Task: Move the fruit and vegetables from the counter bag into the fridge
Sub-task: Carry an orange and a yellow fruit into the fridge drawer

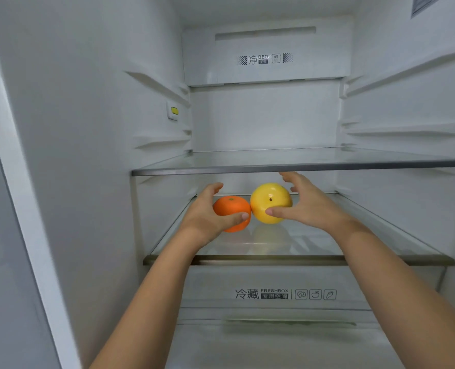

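Observation:
Both my arms reach into the open fridge, above its lower glass shelf (367, 243). My left hand (207, 214) grips an orange (231, 209), thumb across its front and fingers curled over its far side. My right hand (306, 206) holds a larger yellow fruit (269, 198), thumb on its front and fingers spread behind it. The two fruits touch side by side, just over the shelf. The counter bag is out of view.
An upper glass shelf (301, 166) runs just above my hands. Below the lower shelf sits the closed FRESHBOX drawer (274, 294). White fridge walls with shelf rails stand left and right. A small yellow switch (174, 111) is on the left wall.

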The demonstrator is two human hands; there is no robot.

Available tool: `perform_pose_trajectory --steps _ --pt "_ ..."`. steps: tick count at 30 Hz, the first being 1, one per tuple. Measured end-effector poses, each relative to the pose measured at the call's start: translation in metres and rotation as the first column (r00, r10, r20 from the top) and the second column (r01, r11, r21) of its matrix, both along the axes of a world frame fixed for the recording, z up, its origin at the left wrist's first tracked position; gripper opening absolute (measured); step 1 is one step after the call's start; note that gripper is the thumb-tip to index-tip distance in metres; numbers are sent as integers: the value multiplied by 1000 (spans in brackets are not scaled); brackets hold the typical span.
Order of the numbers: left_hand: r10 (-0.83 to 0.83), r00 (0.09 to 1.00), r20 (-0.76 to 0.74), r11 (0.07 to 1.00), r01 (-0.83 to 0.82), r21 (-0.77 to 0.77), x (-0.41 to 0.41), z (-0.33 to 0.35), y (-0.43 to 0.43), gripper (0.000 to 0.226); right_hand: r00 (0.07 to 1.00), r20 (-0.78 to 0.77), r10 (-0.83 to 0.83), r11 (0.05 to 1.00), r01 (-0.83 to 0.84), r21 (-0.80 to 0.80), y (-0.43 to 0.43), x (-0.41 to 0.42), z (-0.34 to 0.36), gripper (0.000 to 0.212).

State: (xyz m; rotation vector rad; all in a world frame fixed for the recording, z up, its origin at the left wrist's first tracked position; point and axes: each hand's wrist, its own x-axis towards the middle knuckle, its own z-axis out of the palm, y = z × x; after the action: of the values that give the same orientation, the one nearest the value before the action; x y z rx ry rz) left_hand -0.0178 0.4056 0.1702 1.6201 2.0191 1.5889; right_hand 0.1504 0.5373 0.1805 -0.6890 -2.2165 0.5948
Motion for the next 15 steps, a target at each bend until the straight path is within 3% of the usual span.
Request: perform_pose_trajectory --steps 15 --pt "24 997 -74 999 -26 -29 17 -8 -24 79 992 48 -121 993 121 4 -33 14 -13 92"
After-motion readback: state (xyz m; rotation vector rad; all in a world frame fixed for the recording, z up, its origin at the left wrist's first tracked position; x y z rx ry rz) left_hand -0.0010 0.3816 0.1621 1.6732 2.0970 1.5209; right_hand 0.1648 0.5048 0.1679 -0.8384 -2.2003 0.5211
